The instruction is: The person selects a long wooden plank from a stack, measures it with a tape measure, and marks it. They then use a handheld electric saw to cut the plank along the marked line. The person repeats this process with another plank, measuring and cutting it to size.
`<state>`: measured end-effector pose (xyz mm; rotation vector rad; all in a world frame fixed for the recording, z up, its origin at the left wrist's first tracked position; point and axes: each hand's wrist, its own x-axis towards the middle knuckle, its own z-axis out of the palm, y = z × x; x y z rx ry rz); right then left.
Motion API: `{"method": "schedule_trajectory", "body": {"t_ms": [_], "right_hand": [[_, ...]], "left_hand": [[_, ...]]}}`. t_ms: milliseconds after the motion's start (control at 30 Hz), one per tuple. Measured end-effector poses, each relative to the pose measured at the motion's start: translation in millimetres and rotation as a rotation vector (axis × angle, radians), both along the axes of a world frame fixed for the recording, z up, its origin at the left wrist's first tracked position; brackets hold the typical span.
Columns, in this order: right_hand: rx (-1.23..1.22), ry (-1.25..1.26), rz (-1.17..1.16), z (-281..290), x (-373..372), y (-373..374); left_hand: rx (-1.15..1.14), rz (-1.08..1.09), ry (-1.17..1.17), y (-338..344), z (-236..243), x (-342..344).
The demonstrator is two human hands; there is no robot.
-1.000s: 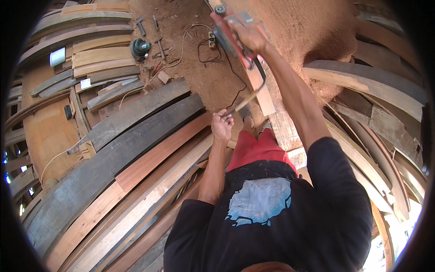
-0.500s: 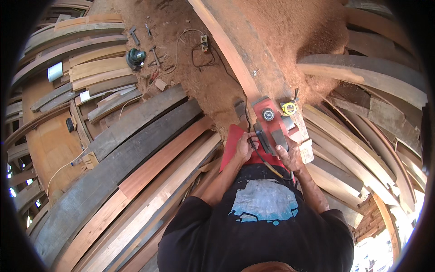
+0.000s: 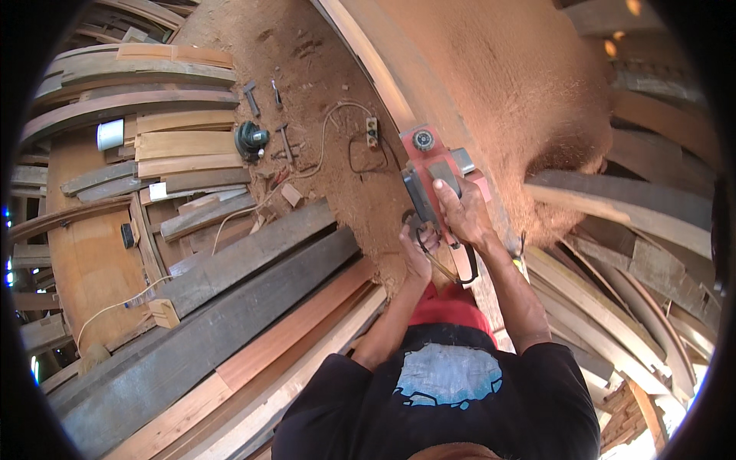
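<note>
A red electric hand planer [image 3: 434,169] rests on a long pale wooden plank [image 3: 366,61] that runs away from me. My right hand [image 3: 463,216] is closed over the planer's top handle. My left hand [image 3: 418,251] sits at the planer's rear end, fingers curled around its black cord or back edge. Reddish sawdust [image 3: 506,84] is heaped to the right of the plank.
Grey and brown planks [image 3: 253,299] lie stacked at my left. A power strip [image 3: 372,131] with cables, several hand tools [image 3: 268,107] and a dark green round tool [image 3: 250,139] lie on the sawdust floor. Curved boards [image 3: 613,199] pile up at right.
The planer went from held high and far out, down close to my body, and now stands on the plank a little farther forward. Both hands came together on it.
</note>
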<state>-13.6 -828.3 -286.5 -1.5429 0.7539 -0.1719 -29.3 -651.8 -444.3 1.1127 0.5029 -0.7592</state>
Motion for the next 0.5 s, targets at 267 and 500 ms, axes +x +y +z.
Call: {"method": "schedule_trajectory", "body": {"t_ms": [267, 500], "right_hand": [[-0.013, 0.050, -0.032, 6.4, 175.5, -78.4], [-0.134, -0.151, 0.025, -5.7, 331.0, -156.7]], "left_hand": [[0.141, -0.120, -0.228, -60.5, -0.6, 14.0], [0.561, -0.573, -0.651, -75.0, 29.2, 24.3]]}}
